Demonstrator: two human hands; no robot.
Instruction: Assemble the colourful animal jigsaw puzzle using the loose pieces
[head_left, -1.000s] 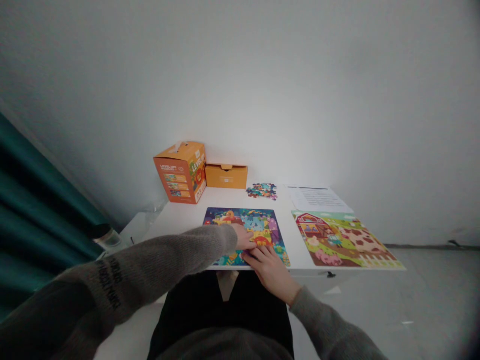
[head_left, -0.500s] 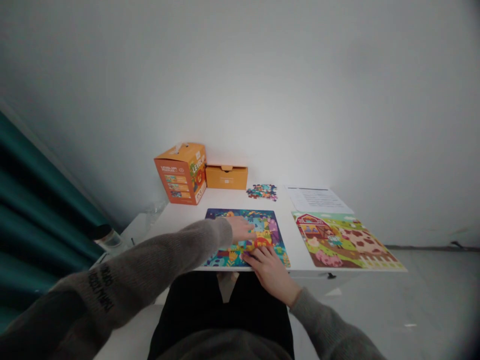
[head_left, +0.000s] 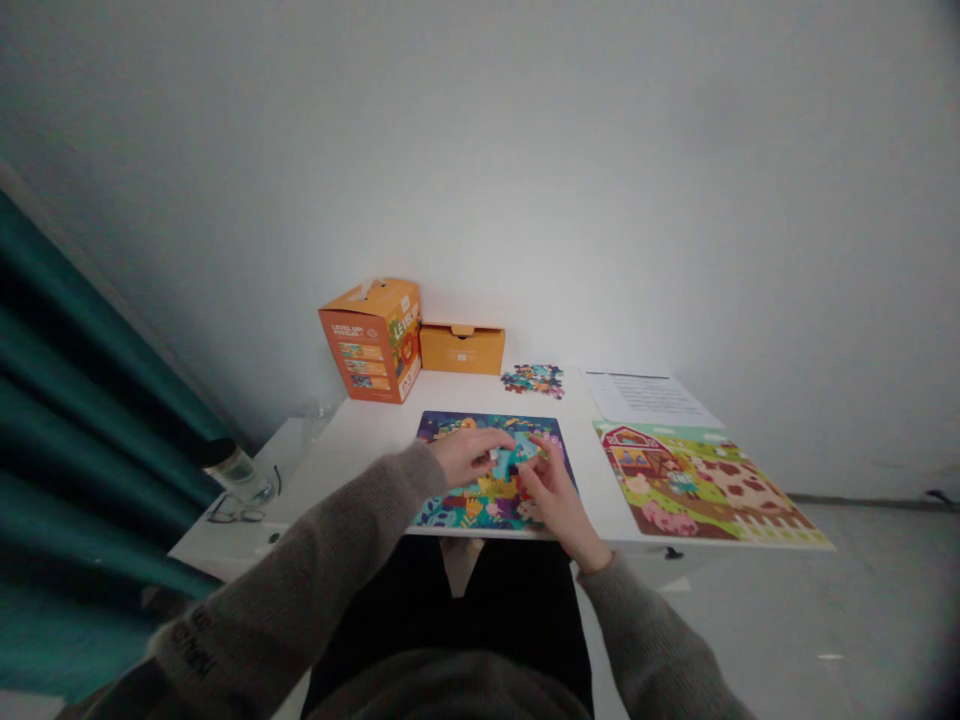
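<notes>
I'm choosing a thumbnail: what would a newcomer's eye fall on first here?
Probably the orange box at the back left of the white table, bright against the pale wall. Next, the left hand and right hand, close together over the colourful puzzle at the table's near edge. Then the farm picture, lying flat to the puzzle's right.
</notes>
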